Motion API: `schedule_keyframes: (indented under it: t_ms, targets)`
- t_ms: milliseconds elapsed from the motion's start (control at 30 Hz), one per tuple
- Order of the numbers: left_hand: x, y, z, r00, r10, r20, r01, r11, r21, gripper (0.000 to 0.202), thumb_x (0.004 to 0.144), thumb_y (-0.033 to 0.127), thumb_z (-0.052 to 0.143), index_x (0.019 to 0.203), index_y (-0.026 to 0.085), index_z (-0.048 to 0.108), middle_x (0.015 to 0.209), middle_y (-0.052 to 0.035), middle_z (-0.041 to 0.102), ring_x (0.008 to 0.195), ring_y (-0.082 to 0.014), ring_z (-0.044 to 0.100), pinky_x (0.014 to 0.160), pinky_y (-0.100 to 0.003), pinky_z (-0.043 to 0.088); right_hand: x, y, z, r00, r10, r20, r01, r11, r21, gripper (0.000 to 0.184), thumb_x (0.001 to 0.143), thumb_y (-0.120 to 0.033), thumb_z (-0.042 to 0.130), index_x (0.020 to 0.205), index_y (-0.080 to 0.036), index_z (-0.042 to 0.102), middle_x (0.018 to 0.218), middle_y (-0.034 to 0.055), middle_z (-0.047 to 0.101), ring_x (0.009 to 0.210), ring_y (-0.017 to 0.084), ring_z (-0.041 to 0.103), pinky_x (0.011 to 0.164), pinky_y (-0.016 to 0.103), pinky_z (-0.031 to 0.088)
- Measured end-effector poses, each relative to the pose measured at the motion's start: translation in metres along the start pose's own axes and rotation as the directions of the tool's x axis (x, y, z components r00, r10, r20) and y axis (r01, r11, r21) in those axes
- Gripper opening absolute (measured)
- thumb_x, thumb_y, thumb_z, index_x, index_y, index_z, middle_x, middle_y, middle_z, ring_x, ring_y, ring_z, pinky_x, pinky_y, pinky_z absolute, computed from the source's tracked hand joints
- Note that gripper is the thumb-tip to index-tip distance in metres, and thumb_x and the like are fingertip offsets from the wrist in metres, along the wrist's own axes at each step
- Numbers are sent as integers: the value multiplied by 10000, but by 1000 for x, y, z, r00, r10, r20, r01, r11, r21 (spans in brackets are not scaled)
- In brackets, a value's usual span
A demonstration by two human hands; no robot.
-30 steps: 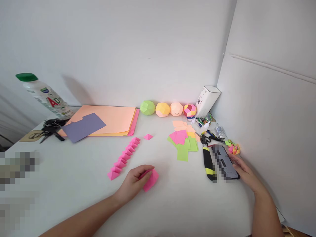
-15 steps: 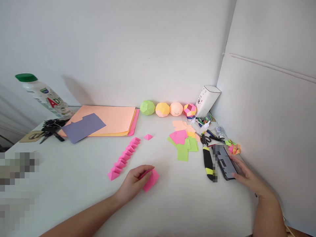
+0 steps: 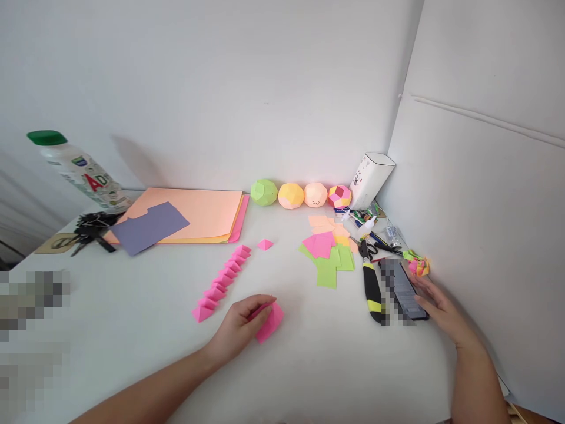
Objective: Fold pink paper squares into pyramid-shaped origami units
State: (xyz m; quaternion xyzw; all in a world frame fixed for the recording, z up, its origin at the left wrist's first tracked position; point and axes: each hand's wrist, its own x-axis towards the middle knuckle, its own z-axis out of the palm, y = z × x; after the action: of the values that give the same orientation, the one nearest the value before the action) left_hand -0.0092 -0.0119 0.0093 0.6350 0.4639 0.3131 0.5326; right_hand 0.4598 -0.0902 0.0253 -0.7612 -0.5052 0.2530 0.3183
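My left hand (image 3: 242,327) is closed on a folded pink paper (image 3: 271,323), pinched between thumb and fingers just above the table. My right hand (image 3: 441,309) grips the right edge of a smartphone (image 3: 406,291), thumb over its screen and fingers along the side. The phone is partly blurred out by pixelation. Left of my left hand runs a slanting row of folded pink paper pieces (image 3: 220,282). One single pink piece (image 3: 265,244) lies apart beyond the row's top end. Right of centre are loose pink, green and orange paper squares (image 3: 327,274).
Precision scissors (image 3: 373,291) with a black-and-yellow handle lie beside the phone. Several paper balls (image 3: 290,196) line the wall near a white holder (image 3: 371,179). Coloured sheets (image 3: 189,212), a purple piece (image 3: 150,229), black clips (image 3: 95,229) and a white bottle (image 3: 83,171) stand or lie leftward.
The phone has shifted slightly right under my right hand, and its screen shows different content. My right thumb has moved up a little. My left hand and the pink paper stay put.
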Motion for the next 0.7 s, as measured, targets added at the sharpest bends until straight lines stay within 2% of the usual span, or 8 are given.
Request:
schedule_keyframes:
  t_ms: [200, 433, 567, 700]
  targets:
    - [-1, 0, 0, 1000, -7, 8, 7, 1000, -1, 232, 826, 310, 513, 952, 193, 668, 886, -44, 701, 816, -197, 638, 737, -300, 533, 2, 2, 2, 999, -28, -34, 27, 999, -31, 541, 771, -463, 575, 1274, -294, 472, 1327, 72, 521, 1258, 313, 433, 933, 428, 495]
    - [0, -1, 1, 1000, -7, 13, 7, 1000, -3, 234, 829, 311, 510, 956, 193, 668, 890, -46, 700, 815, -195, 640, 738, -296, 535, 1, 2, 0, 998, -57, 15, 58, 996, -69, 580, 765, -470, 588, 1294, -292, 433, 1371, 82, 466, 1288, 315, 386, 983, 452, 443]
    - [1, -1, 1, 1000, 2, 11, -2, 1000, -7, 231, 828, 308, 515, 952, 195, 674, 910, -49, 706, 832, -199, 643, 752, -298, 535, 3, 1, 2, 1000, -17, 0, 17, 998, -60, 579, 771, -474, 568, 1296, -279, 424, 1348, 87, 489, 1271, 309, 412, 991, 450, 432]
    - [1, 0, 1, 1000, 5, 3, -5, 1000, -5, 229, 824, 308, 520, 946, 193, 676, 891, -47, 710, 816, -198, 646, 740, -297, 540, 7, -6, 9, 998, 8, -64, -15, 994, -111, 564, 770, -488, 557, 1267, -240, 459, 1304, 107, 521, 1230, 318, 456, 977, 445, 444]
